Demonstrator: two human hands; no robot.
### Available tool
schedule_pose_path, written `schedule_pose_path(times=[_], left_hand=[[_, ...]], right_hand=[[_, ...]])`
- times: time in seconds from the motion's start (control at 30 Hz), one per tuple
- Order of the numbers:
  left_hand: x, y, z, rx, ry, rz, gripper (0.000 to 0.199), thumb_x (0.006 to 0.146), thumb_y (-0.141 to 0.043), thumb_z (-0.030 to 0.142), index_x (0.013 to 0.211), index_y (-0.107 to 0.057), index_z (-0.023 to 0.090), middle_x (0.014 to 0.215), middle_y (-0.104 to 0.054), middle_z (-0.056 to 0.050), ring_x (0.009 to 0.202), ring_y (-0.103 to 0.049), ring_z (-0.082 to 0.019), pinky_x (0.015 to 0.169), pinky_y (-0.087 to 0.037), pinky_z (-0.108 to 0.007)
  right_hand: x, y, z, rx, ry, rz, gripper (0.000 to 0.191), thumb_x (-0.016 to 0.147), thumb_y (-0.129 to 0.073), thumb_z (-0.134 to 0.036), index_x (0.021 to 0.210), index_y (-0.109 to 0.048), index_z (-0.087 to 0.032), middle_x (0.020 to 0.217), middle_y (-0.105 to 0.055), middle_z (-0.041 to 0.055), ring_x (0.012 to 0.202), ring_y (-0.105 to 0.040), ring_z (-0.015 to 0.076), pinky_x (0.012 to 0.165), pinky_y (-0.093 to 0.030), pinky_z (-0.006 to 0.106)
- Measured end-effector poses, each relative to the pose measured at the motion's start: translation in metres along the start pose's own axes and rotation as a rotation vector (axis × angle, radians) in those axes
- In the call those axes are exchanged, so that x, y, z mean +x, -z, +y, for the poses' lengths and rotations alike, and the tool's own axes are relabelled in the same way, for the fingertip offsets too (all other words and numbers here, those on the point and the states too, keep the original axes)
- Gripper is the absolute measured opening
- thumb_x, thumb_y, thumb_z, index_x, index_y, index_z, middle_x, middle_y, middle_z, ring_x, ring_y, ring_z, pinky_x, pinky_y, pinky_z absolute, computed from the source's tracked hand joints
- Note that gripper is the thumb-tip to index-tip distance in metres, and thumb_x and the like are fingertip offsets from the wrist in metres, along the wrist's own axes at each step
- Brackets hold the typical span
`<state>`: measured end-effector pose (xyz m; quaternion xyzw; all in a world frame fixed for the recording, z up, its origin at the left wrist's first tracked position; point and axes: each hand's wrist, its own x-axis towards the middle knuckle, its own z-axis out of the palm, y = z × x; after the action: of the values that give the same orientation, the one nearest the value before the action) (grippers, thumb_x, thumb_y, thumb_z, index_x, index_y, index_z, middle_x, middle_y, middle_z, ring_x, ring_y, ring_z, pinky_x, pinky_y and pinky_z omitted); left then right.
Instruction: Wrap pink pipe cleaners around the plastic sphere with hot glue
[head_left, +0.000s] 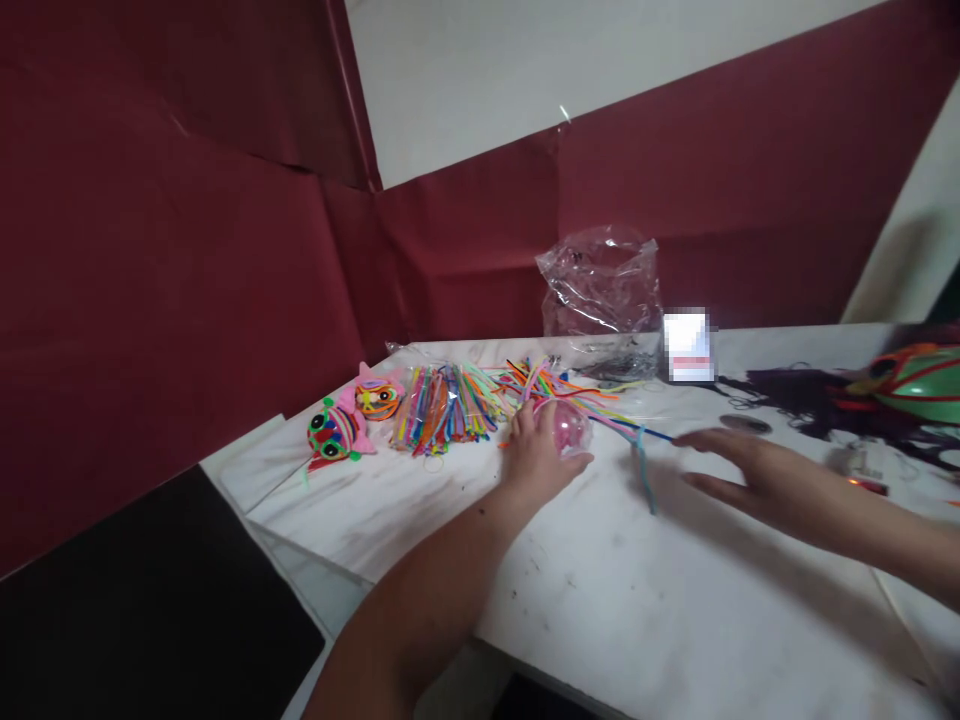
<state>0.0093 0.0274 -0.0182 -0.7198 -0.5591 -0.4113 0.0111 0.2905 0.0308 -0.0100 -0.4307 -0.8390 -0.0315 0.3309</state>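
My left hand is wrapped round a clear plastic ball with pink inside, resting on the marble-patterned table. To its right, my right hand reaches in with fingers stretched out and the thumb apart. Its fingertips meet the end of a dark blue pipe cleaner; I cannot tell whether they touch it. A bent light blue pipe cleaner lies close by. Behind the ball is a loose spread of coloured pipe cleaners, partly hidden by my left hand.
Bundled pipe cleaners lie in clear wrap at left, beside two colourful fish-like figures. A crumpled clear bag and a blurred white box stand at the back. A green rounded object sits far right on dark material.
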Motion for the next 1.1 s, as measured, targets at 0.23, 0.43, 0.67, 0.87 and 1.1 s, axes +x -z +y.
schedule_pose_path(times=[0.23, 0.43, 0.67, 0.87, 1.1], left_hand=[[0.007, 0.012, 0.011, -0.163, 0.139, 0.076, 0.045, 0.086, -0.054, 0.036, 0.127, -0.043, 0.020, 0.133, -0.048, -0.015, 0.129, -0.042, -0.025, 0.108, -0.034, -0.043], [0.015, 0.053, 0.000, 0.080, 0.019, -0.128, 0.038, 0.087, -0.049, 0.023, 0.125, -0.049, 0.019, 0.129, -0.053, -0.013, 0.124, -0.047, -0.019, 0.104, -0.036, -0.032], [0.019, 0.083, -0.087, 0.406, 0.056, -0.262, 0.056, 0.070, -0.068, 0.038, 0.122, -0.056, 0.021, 0.134, -0.048, -0.017, 0.130, -0.036, -0.041, 0.103, -0.031, -0.057], [0.035, 0.086, -0.126, 0.570, 0.077, -0.301, 0.038, 0.080, -0.053, 0.023, 0.117, -0.060, 0.018, 0.123, -0.057, -0.017, 0.122, -0.047, -0.036, 0.101, -0.033, -0.051], [0.047, 0.097, -0.154, 0.524, 0.117, -0.229, 0.042, 0.083, -0.042, 0.016, 0.121, -0.059, 0.019, 0.126, -0.058, -0.015, 0.120, -0.051, -0.031, 0.098, -0.040, -0.043]], right_hand=[[0.088, -0.061, -0.065, 0.020, 0.115, -0.018, 0.078, 0.068, -0.069, -0.045, 0.135, -0.042, -0.015, 0.134, -0.050, 0.0222, 0.124, -0.047, 0.0395, 0.098, -0.042, 0.055], [0.095, -0.082, -0.073, 0.103, 0.102, -0.103, 0.074, 0.069, -0.070, -0.041, 0.132, -0.044, -0.015, 0.126, -0.055, 0.0201, 0.115, -0.055, 0.0345, 0.096, -0.046, 0.049], [0.083, -0.083, -0.082, 0.124, -0.003, -0.103, 0.071, 0.069, -0.066, -0.031, 0.134, -0.039, -0.018, 0.131, -0.051, 0.0186, 0.118, -0.054, 0.0338, 0.098, -0.045, 0.049], [0.072, -0.083, -0.098, 0.081, 0.023, -0.072, 0.071, 0.069, -0.064, -0.025, 0.135, -0.040, -0.013, 0.139, -0.042, 0.0225, 0.128, -0.043, 0.0358, 0.100, -0.043, 0.048], [0.076, -0.078, -0.086, 0.197, -0.081, -0.056, 0.066, 0.070, -0.064, -0.030, 0.131, -0.042, -0.016, 0.132, -0.051, 0.0201, 0.121, -0.052, 0.0329, 0.099, -0.044, 0.046]])
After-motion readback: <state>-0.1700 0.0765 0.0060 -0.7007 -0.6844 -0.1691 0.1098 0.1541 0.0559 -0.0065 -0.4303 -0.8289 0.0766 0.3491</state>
